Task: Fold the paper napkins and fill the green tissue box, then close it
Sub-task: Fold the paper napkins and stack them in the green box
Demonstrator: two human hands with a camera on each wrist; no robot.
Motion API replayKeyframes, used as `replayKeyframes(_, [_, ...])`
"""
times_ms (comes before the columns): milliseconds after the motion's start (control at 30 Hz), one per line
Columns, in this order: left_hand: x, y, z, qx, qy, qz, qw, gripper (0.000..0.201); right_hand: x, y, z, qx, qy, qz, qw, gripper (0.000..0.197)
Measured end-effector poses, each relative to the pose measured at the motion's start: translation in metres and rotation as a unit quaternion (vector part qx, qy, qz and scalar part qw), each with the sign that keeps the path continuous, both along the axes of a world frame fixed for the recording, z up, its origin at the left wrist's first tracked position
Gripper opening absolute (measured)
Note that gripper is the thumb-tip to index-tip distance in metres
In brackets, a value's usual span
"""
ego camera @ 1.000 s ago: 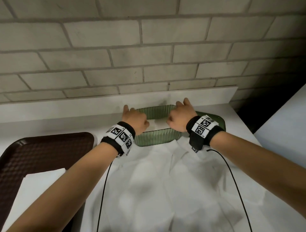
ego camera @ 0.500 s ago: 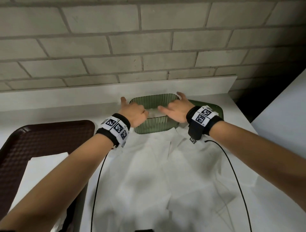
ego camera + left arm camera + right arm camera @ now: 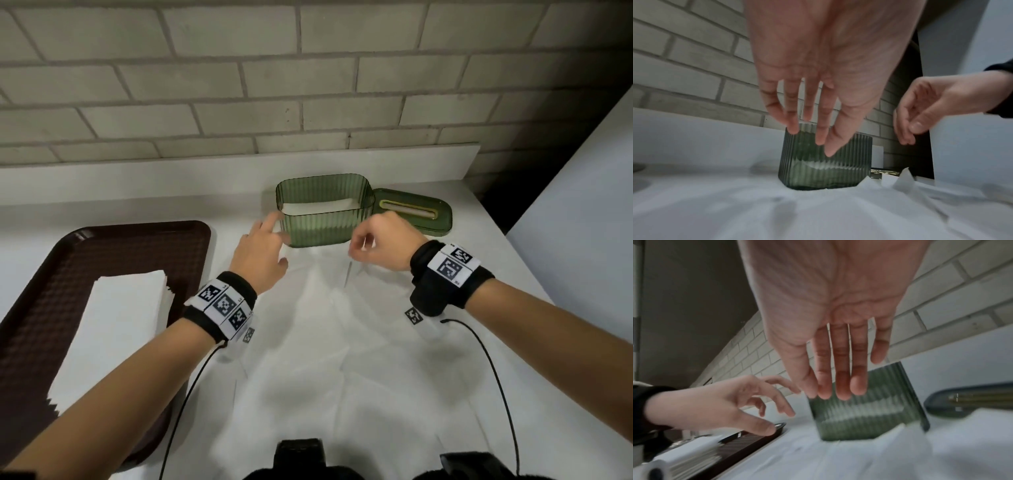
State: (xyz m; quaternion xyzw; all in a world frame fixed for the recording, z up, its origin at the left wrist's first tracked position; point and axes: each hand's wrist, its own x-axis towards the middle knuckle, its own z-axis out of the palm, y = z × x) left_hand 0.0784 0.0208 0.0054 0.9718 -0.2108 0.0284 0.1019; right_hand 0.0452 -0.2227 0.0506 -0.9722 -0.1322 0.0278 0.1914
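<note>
Judging by the layout, another fold is due: the green tissue box (image 3: 323, 212) stands uncovered at the far edge, partly filled, its lid (image 3: 416, 214) lying just right. Both the left hand (image 3: 262, 255) and right hand (image 3: 380, 241) hover relaxed, grasping nothing. The spread napkin (image 3: 342, 359) nearby should be creased squarely and narrower than the box.

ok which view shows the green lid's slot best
The head view: it looks down on the green lid, lying flat to the right of the green box, with the whole slot visible. The right wrist view shows the lid blurred and edge-on at the frame's edge; the left wrist view shows only a sliver behind the box.
</note>
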Motion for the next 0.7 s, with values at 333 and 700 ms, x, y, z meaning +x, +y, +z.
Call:
replayKeyframes(333, [-0.028,0.009,-0.03,0.098,0.161,0.074,0.979,0.077,-0.058,0.038,-0.05,-0.059,0.171,0.016,0.983,0.034])
replayKeyframes(700, [-0.037,-0.004,-0.031,0.029,0.133,0.139,0.981,0.076,-0.056,0.034,-0.042,-0.172,0.149,0.051,0.972,0.084])
